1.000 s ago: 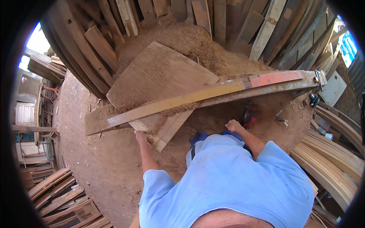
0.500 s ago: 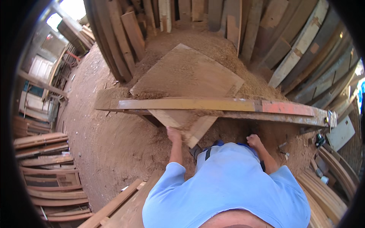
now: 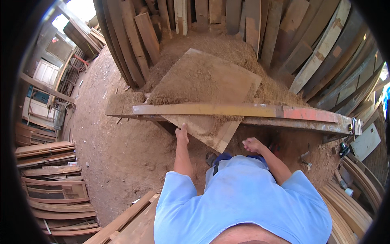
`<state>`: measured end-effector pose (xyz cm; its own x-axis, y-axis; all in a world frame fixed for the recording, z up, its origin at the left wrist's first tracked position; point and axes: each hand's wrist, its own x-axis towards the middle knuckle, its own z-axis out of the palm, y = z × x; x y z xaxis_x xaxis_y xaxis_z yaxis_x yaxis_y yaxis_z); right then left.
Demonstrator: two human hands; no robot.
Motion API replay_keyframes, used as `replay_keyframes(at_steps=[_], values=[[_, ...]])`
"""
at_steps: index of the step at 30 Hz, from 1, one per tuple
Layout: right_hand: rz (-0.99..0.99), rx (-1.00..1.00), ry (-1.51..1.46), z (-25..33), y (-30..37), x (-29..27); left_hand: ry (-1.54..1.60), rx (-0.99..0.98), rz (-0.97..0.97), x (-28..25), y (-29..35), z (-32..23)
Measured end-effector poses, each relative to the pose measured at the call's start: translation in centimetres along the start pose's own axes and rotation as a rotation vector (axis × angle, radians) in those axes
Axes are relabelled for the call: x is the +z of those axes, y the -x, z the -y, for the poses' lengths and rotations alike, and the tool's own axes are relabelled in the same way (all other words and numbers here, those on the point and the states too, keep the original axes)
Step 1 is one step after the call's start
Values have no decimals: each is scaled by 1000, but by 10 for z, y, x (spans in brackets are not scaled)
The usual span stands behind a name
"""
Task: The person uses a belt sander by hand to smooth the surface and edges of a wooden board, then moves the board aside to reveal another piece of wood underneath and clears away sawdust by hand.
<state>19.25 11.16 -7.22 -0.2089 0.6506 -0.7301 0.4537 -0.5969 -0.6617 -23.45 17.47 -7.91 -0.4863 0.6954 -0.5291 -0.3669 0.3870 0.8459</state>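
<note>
A square wooden panel (image 3: 207, 79), strewn with sawdust, lies cornerwise across a bench. A long straight beam (image 3: 207, 110), painted yellow and red on its near face, crosses over the panel, whose near corner juts out toward my body. My left hand (image 3: 181, 133) grips the panel's near left edge, thumb on top; its other fingers are mostly hidden beneath. Off the panel, to the right of its near corner, my right hand (image 3: 252, 145) hangs in the air with its fingers curled. I see nothing in it.
Upright planks (image 3: 148, 36) lean along the back and right. Sawdust heaps surround the panel. Stacked wooden frames (image 3: 57, 191) stand at the left, and more boards (image 3: 345, 203) lie at the lower right. A hammer-like tool (image 3: 343, 185) rests near them.
The panel has turned slightly, its near corner shifting right and a little away from me. My left hand moved forward along with its edge. My right hand came left from beside my waist.
</note>
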Motion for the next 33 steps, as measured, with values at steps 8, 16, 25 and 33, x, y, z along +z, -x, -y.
replay_keyframes(at_steps=[8,16,25,33], values=[[68,-3,218,94,-1,80,-109,-22,-27,-9,-8,-9],[29,-79,-248,61,-10,84,-111,-80,-22,-4,4,-1],[114,-125,-204,35,-26,73,94,-43,10,-8,14,19],[217,72,-713,47,-28,86,143,-67,47,-18,5,9]])
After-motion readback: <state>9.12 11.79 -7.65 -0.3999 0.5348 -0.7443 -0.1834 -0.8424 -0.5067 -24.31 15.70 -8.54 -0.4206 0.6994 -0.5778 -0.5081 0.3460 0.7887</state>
